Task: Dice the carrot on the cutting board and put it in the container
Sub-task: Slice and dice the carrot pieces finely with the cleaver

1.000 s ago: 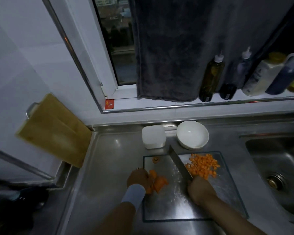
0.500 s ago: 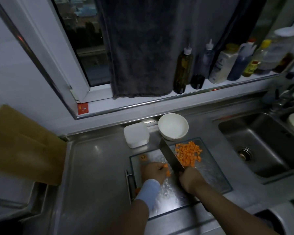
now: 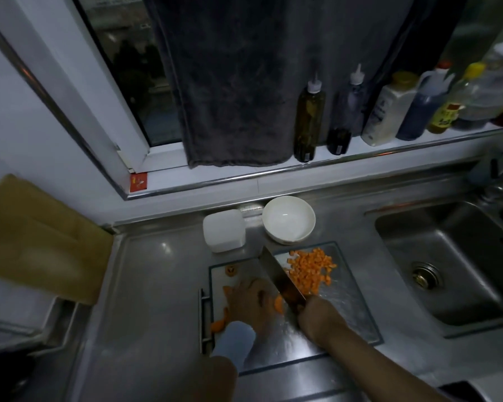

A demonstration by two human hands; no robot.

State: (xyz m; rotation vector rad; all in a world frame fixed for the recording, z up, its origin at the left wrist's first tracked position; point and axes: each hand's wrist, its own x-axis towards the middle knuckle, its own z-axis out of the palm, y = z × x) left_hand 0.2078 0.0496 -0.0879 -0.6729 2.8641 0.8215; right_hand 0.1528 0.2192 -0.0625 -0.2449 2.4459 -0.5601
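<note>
A glass cutting board (image 3: 343,297) lies on the steel counter. A heap of diced carrot (image 3: 311,269) sits on its far right part. My left hand (image 3: 249,300) presses down on uncut carrot pieces (image 3: 278,304) at the board's left side, and more pieces (image 3: 217,324) lie by my wrist. A carrot end (image 3: 231,269) lies at the far left corner. My right hand (image 3: 317,317) grips the handle of a knife (image 3: 276,272), whose blade stands between my left hand and the diced heap. A white square container (image 3: 223,230) stands behind the board.
A white bowl (image 3: 288,219) stands beside the container. The sink (image 3: 453,268) lies to the right. Several bottles (image 3: 308,120) line the window sill under a dark towel (image 3: 238,82). A brown board (image 3: 38,239) leans at the left.
The camera view has shifted and come closer. My left hand has settled over the uncut pieces, and the knife blade has come up close against it.
</note>
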